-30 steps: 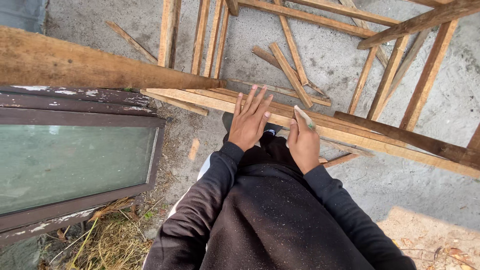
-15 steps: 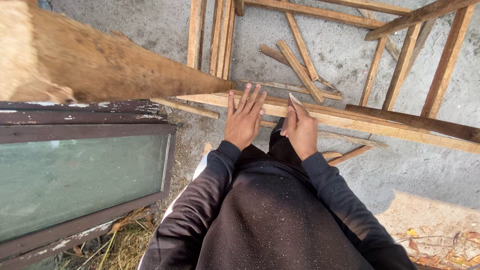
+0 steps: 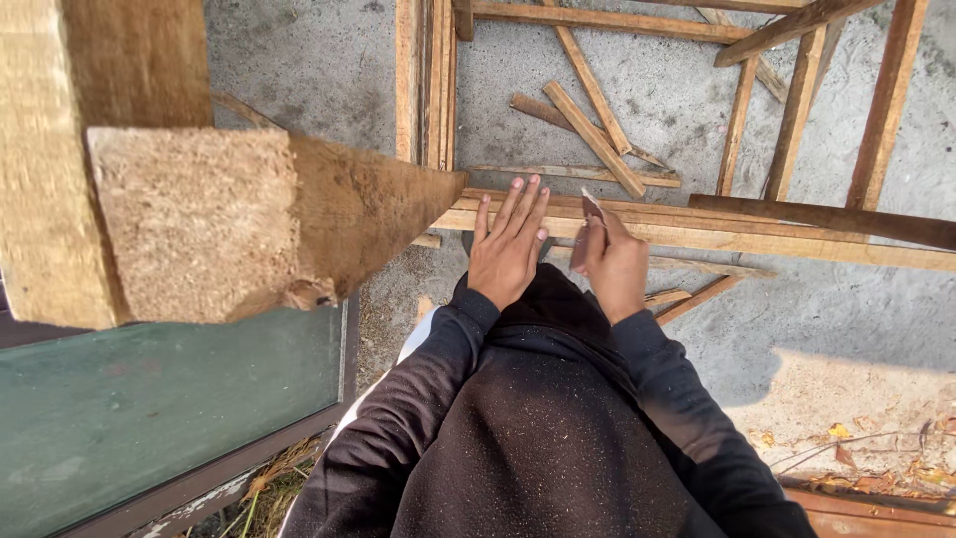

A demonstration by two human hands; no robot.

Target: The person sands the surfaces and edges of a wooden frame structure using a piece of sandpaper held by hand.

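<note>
Your left hand [image 3: 508,249] is lying flat with fingers spread, palm pressing on the long pale plank [image 3: 757,239] running across the concrete floor [image 3: 319,70]. Your right hand [image 3: 615,264] is curling closed around a small flat pencil [image 3: 586,231], its tip touching the plank just beside your left fingers. The plank is rough-sawn and straight-edged. Both dark sleeves are reaching forward, wrists close together. A thick beam [image 3: 199,219] with a coarse, fibrous cut end is jutting in at your left.

Left hand [image 3: 508,251] flat, fingers spread; right hand [image 3: 614,261] fingers curled closed.
</note>
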